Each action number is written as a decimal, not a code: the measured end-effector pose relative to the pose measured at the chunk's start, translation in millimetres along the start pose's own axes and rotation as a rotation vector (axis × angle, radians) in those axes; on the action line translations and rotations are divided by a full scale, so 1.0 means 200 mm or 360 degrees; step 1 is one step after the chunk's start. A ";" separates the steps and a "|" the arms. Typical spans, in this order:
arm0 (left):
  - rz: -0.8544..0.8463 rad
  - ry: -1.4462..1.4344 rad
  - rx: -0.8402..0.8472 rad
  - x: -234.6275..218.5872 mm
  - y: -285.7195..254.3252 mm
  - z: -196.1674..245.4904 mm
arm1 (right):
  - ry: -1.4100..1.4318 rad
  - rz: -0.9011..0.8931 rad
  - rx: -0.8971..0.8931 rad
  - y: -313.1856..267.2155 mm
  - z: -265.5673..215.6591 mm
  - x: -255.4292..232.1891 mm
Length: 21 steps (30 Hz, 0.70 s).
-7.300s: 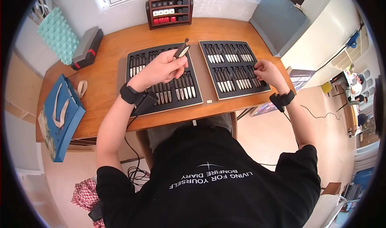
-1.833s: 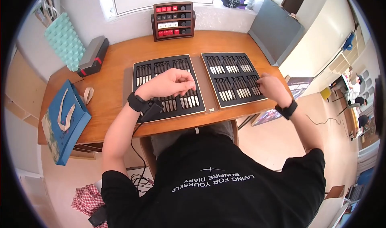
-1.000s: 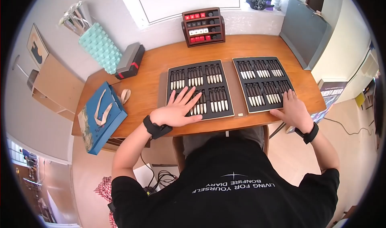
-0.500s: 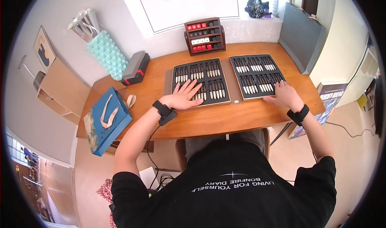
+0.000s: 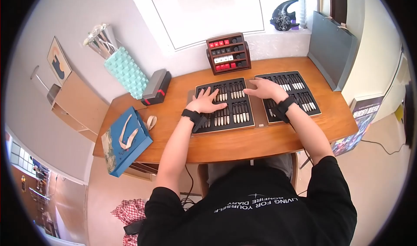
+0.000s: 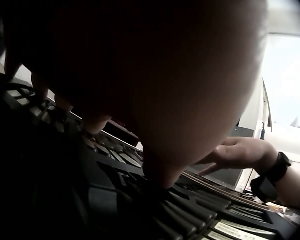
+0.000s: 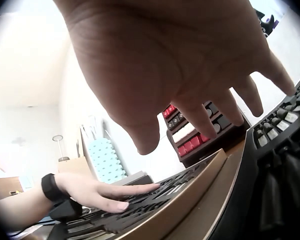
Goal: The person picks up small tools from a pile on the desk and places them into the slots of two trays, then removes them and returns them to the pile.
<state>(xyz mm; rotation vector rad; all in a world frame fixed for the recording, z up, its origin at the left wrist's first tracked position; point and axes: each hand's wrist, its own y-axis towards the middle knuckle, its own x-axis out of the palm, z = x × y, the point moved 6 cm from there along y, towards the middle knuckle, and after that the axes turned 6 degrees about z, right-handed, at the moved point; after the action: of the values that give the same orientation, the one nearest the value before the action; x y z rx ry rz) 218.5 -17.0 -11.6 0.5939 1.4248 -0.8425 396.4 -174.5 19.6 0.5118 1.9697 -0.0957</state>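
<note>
A wide brown folding case (image 5: 259,111) lies spread on the desk, with a black left tray (image 5: 226,130) and a black right tray (image 5: 319,114). Both trays hold rows of slim dark sticks (image 5: 240,111) with pale labelled ends. My left hand (image 5: 206,103) lies over the left tray, fingers spread, its thumb tip right at the sticks in the left wrist view. My right hand (image 5: 267,90) hovers over the right tray's left side, fingers extended toward the strip between the trays. In the right wrist view the palm (image 7: 155,65) faces down, holding nothing.
A small wooden rack (image 5: 228,53) of red, black and white blocks stands behind the case. A grey box (image 5: 157,87), a turquoise textured vase (image 5: 127,72) and a blue gift bag (image 5: 126,142) are at the left. A grey folder (image 5: 333,50) leans at the right.
The dark stick held in my left hand at first is no longer there; that hand now lies spread. My right hand has moved left from the right tray's right end to the middle strip.
</note>
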 end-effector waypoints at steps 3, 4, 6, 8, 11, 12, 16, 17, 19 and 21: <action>-0.0011 -0.0001 0.0023 0.02 -0.01 0.00 | -0.0228 -0.0077 0.0133 0.08 0.10 0.11; -0.0018 0.0001 0.0027 0.02 0.00 0.00 | -0.0363 -0.0132 0.0144 0.08 0.10 0.13; -0.0037 -0.0005 0.0031 0.01 -0.01 0.00 | -0.0360 -0.0056 0.0126 0.09 0.10 0.11; 0.0030 -0.0060 0.0109 0.00 0.02 -0.03 | -0.0157 -0.0218 0.0087 0.12 0.12 0.07; 0.0151 -0.0476 0.0159 -0.08 0.09 -0.15 | 0.0155 0.0048 0.0072 0.15 0.21 -0.05; 0.0190 -0.0843 0.0117 -0.10 0.11 -0.22 | 0.0340 0.0069 0.0137 0.15 0.24 -0.07; 0.0463 -0.0058 -0.0077 -0.21 0.11 -0.28 | 0.0861 0.0607 0.0201 0.22 0.43 -0.05; 0.0440 -0.0031 -0.0078 -0.20 0.11 -0.27 | 0.0804 0.0624 0.0251 0.23 0.46 -0.03; 0.0173 -0.0092 -0.0134 -0.15 0.13 -0.28 | 0.0847 0.0496 0.0380 0.21 0.49 0.01; -0.0028 -0.0272 -0.0299 -0.09 0.18 -0.33 | 0.0976 0.0469 0.0318 0.25 0.54 0.06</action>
<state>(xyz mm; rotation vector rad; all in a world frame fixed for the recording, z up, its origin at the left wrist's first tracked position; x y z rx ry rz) 206.9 59.3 -4.7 0.3585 1.3362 -0.7449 503.6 -156.2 -30.9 1.0532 2.4618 0.0605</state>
